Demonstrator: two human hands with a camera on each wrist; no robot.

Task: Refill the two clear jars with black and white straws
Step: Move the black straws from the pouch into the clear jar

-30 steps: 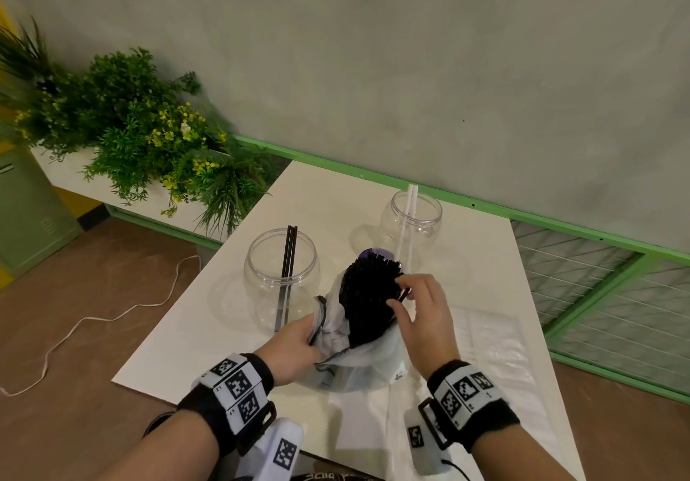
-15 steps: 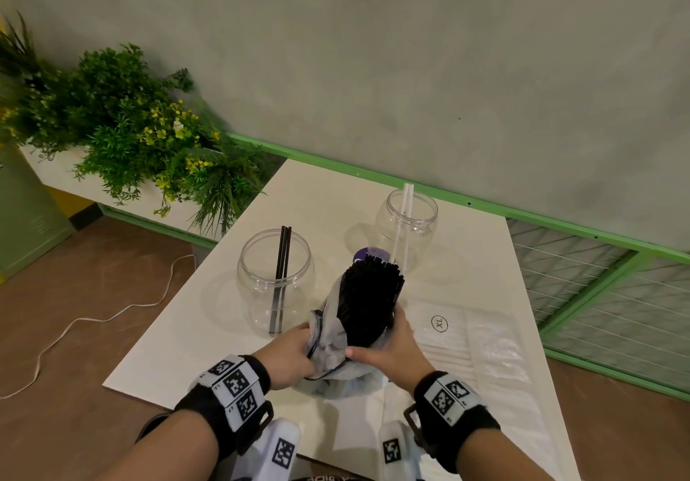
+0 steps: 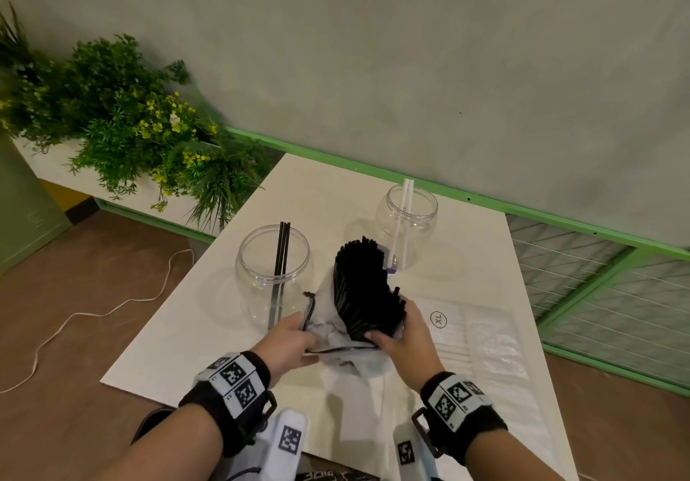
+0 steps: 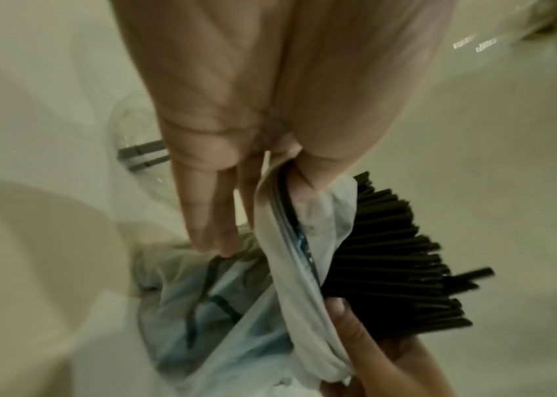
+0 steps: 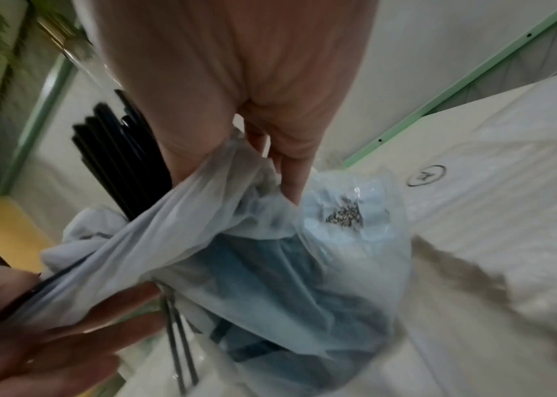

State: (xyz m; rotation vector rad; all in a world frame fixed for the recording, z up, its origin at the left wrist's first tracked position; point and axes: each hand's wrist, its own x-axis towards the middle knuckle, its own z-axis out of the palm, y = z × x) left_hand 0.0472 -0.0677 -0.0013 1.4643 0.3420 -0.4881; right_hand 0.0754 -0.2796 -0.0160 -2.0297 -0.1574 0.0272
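**Freeing the black straws from their bag**

At frame centre, the right hand [image 3: 405, 335] wraps its fingers round the black straw bundle [image 3: 364, 286]; the left hand [image 3: 289, 338] pinches the plastic bag [image 4: 290, 268]. Next, likely lift the bundle into the left jar [image 3: 274, 256].

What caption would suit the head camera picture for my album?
Right hand grips a black straw bundle rising from a plastic bag held by the left hand, before two clear jars.
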